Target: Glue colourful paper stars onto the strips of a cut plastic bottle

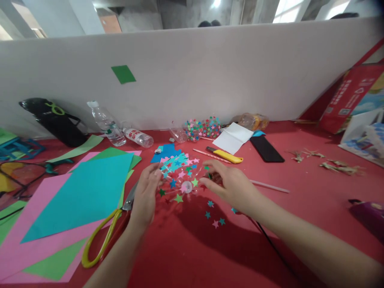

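Note:
A clear plastic bottle piece (187, 187) covered in coloured paper stars lies between my hands, its round end towards me. My left hand (147, 192) is closed along its left side. On the other side, my right hand (226, 180) has its thumb and fingers bent close to the bottle; a small dark green bit shows at the fingertips, too little to name. Loose paper stars (215, 224) in pink and blue lie on the red table below. Beside my left forearm are scissors (114, 228) with yellow and red handles, partly hidden by my wrist.
Coloured paper sheets (87, 196) are stacked at left. Behind are clear bottles (109, 126), a star-covered bottle (203, 128), a yellow box cutter (228, 156), white paper (233, 137) and a black phone (266, 149). A straw (270, 186) lies right; a white partition (192, 76) closes the back.

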